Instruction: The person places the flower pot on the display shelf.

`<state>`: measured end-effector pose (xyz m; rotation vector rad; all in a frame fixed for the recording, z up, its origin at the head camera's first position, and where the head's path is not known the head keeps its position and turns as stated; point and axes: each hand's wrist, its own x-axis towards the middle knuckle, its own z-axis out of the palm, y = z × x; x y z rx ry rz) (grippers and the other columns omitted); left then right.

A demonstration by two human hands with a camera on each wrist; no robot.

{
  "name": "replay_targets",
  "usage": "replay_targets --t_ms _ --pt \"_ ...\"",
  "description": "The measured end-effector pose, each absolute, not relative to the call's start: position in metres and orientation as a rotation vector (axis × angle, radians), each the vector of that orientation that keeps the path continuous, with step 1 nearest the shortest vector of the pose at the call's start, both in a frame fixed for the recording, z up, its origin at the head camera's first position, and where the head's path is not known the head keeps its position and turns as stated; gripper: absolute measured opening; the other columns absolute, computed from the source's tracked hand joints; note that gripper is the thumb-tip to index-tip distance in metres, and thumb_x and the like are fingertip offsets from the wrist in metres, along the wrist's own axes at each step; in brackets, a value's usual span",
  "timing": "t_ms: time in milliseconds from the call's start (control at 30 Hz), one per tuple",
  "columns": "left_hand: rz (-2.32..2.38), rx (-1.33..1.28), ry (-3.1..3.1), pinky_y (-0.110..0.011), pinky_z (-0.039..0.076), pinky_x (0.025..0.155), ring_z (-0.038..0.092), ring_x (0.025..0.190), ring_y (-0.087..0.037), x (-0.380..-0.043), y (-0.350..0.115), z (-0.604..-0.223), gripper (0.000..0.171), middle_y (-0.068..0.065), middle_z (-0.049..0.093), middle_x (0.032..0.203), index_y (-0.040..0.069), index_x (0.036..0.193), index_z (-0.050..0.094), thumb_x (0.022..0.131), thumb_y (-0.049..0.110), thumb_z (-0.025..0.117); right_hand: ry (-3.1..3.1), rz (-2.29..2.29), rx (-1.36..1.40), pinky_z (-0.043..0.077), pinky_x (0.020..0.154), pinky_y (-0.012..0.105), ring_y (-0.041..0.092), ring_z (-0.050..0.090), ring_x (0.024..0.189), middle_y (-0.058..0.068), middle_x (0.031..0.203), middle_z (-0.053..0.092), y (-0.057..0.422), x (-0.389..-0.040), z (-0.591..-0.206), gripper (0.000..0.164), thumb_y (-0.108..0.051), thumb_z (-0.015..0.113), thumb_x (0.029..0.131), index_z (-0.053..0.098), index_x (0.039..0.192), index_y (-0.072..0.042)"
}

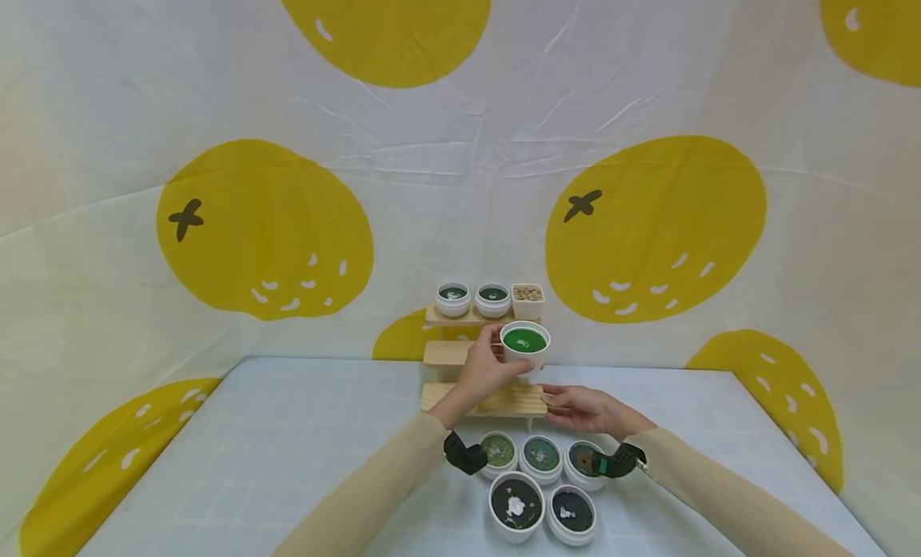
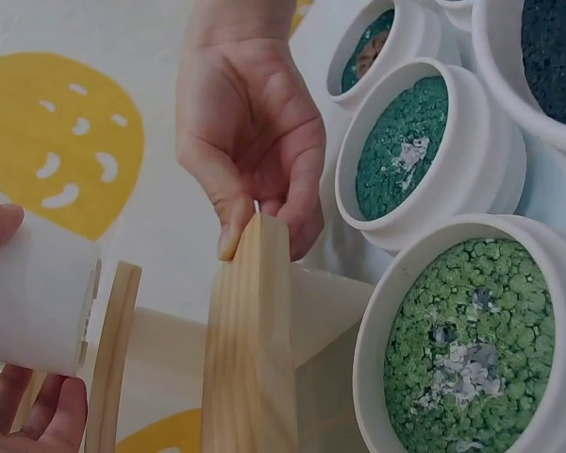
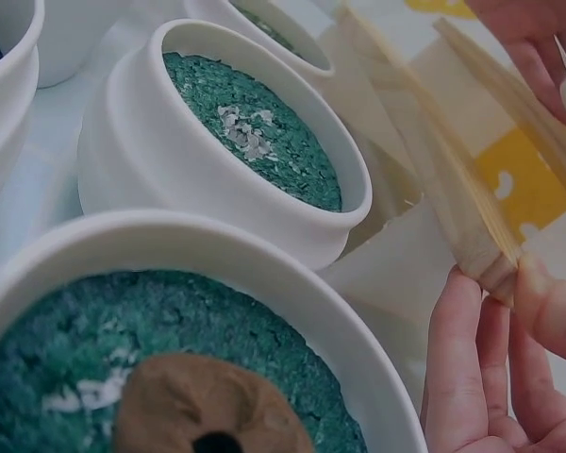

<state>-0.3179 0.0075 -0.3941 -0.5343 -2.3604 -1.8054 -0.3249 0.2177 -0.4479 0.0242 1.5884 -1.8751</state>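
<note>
My left hand (image 1: 484, 371) grips a small white cup (image 2: 28, 293) with a bright green surface inside, by its sides. The cup is at the right part of the middle step of a three-tier wooden stand (image 1: 449, 354); whether it touches that step I cannot tell. My right hand (image 1: 586, 409) pinches the right end of the stand's lowest step (image 2: 250, 349) between thumb and fingers. On the top step stand two round white pots, one (image 1: 453, 300) beside the other (image 1: 492, 300), and a square white pot (image 1: 528, 300) with a pale grainy filling.
In front of the stand sit several white pots: a light green one (image 1: 498, 451), a teal one (image 1: 541, 456), one with a brown piece (image 1: 581, 461), and two dark-filled ones (image 1: 516, 506) (image 1: 572, 512). Behind hangs a white cloth with yellow fruit prints (image 1: 266, 229).
</note>
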Motion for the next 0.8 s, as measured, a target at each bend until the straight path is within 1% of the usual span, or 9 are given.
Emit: replay_targets --t_ms 367,500,633,800 --pt "-1.800 -0.475 -2.318 -0.033 0.049 0.090 0.055 0.100 -0.019 -0.326 0.018 -0.399 0.072 -0.012 0.058 0.118 0.006 0.133 0.044 0.073 0.017 0.082 1.601 -1.864 0.003 0.055 0.083 0.019 0.007 0.064 0.089 0.002 0.099 0.064 0.217 -0.325 -0.448 0.062 -0.005 0.043 0.100 0.010 0.151 0.004" --pt "-1.796 -0.480 -2.312 -0.035 0.049 0.093 0.056 0.102 -0.021 -0.326 0.019 -0.400 0.071 -0.012 0.058 0.119 0.006 0.133 0.044 0.074 0.015 0.082 1.596 -1.864 0.024 0.056 0.081 0.018 0.008 0.064 0.088 0.003 0.099 0.064 0.217 -0.325 -0.447 0.061 -0.005 0.042 0.101 0.011 0.151 0.003" --pt "-1.790 -0.468 -2.316 -0.034 0.050 0.095 0.057 0.105 -0.021 -0.327 0.020 -0.400 0.069 -0.011 0.058 0.121 0.006 0.132 0.045 0.074 0.016 0.082 1.594 -1.869 0.044 0.056 0.079 0.018 0.008 0.064 0.087 0.004 0.099 0.064 0.217 -0.325 -0.447 0.060 -0.005 0.042 0.101 0.011 0.152 0.002" --pt "-1.798 -0.433 -2.337 -0.033 0.050 0.097 0.057 0.109 -0.020 -0.327 0.021 -0.398 0.070 -0.010 0.058 0.123 0.008 0.134 0.045 0.075 0.017 0.082 1.600 -1.874 0.045 0.056 0.080 0.018 0.009 0.064 0.087 0.004 0.100 0.064 0.218 -0.325 -0.448 0.060 -0.005 0.042 0.101 0.011 0.152 0.003"
